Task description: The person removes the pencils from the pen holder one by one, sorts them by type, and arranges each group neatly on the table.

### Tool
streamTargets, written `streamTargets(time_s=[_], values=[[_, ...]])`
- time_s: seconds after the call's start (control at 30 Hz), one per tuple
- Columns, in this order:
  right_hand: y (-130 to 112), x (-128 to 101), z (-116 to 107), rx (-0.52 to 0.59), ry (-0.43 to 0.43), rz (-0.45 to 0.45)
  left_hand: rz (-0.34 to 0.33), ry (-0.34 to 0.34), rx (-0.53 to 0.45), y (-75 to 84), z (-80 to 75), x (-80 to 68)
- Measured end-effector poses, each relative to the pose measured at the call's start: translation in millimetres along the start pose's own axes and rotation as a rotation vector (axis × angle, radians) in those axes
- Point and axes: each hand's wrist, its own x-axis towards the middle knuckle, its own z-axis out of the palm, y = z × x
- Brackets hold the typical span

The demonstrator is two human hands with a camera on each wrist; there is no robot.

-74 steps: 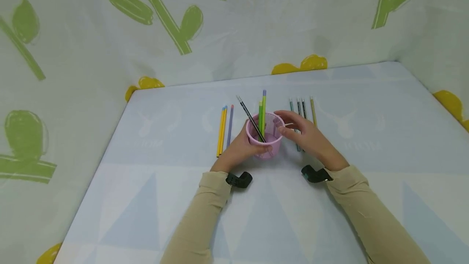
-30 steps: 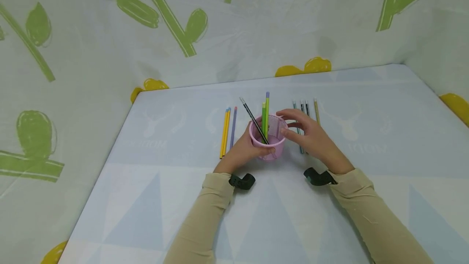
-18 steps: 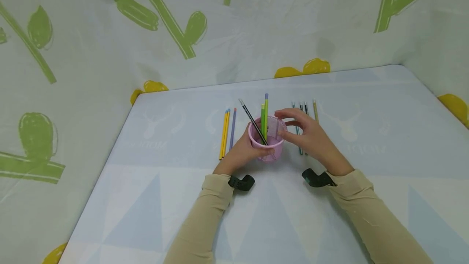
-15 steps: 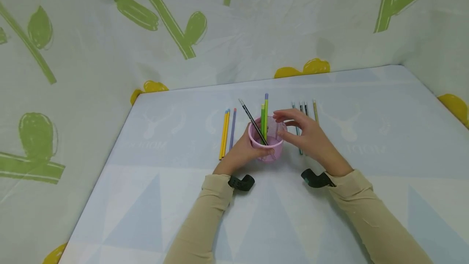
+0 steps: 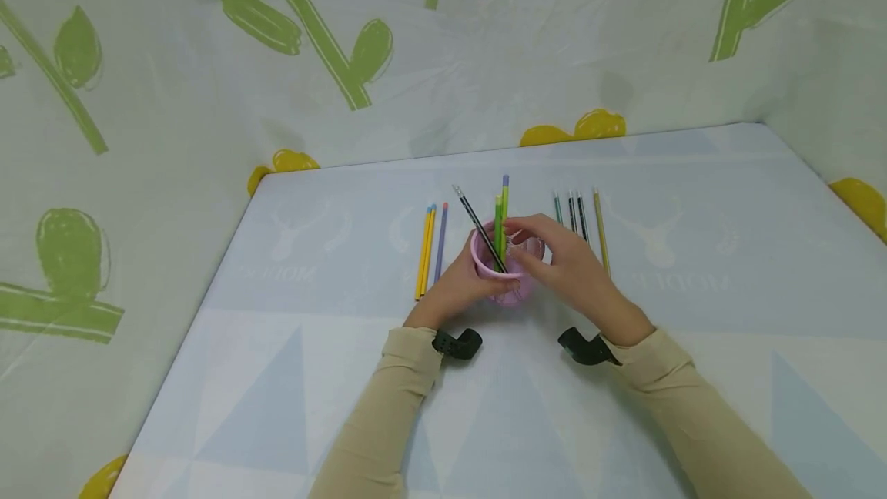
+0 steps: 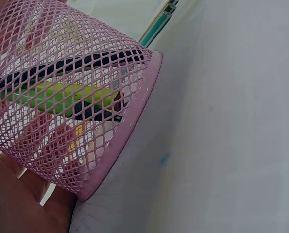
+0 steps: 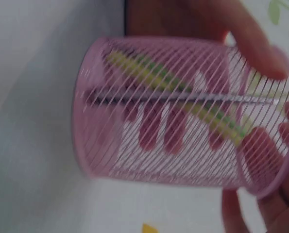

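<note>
My left hand [image 5: 453, 283] grips a pink mesh pencil cup [image 5: 509, 297] from its left side, thumb along the front. In the cup lean a black pencil [image 5: 474, 214], a green pencil [image 5: 497, 229] and a yellow-green pencil [image 5: 505, 191]. My right hand [image 5: 571, 264] reaches over the cup's right rim, its fingertips and thumb beside the two green pencils; no firm hold on them can be made out. Through the mesh in the right wrist view, a finger [image 7: 263, 150] lies close to the upper end of the yellow-green pencil [image 7: 202, 114].
Left of the cup lie two yellow pencils [image 5: 426, 252] and a purple pencil [image 5: 440, 241]. To its right lie a teal pencil [image 5: 557, 206], two black pencils [image 5: 577, 214] and a gold pencil [image 5: 600, 229]. A patterned cloth wall [image 5: 485, 60] rises behind the table.
My right hand has moved left from the cup's right rim to over its opening, near the green pencils. More of the gold pencil shows now. The left hand keeps its grip on the cup.
</note>
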Motion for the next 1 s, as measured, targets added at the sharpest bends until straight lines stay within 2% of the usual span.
streamTargets(time_s=[0.13,0.27,0.43,0.7,0.83,1.0], values=[[-8.3,-0.3,5.4,-0.054,-0.022,0.031,0.015,-0.005,0.000,3.7,0.2,-2.8],[-12.0,0.1,10.5,-0.118,-0.018,0.019,0.026,-0.003,-0.007,4.0,0.7,-3.1],[-15.2,0.1,14.6,-0.140,-0.017,0.013,0.017,0.000,0.002,3.2,0.1,-2.5],[-19.9,-0.9,17.8,-0.310,-0.143,0.002,0.023,-0.013,0.034,5.6,-0.6,0.2],[-22.0,-1.6,17.0,-0.323,-0.164,0.033,0.029,-0.024,0.033,3.6,-0.8,0.6],[-20.0,-1.3,17.7,-0.321,-0.146,-0.012,0.079,-0.022,0.007,-0.9,-0.8,2.1]])
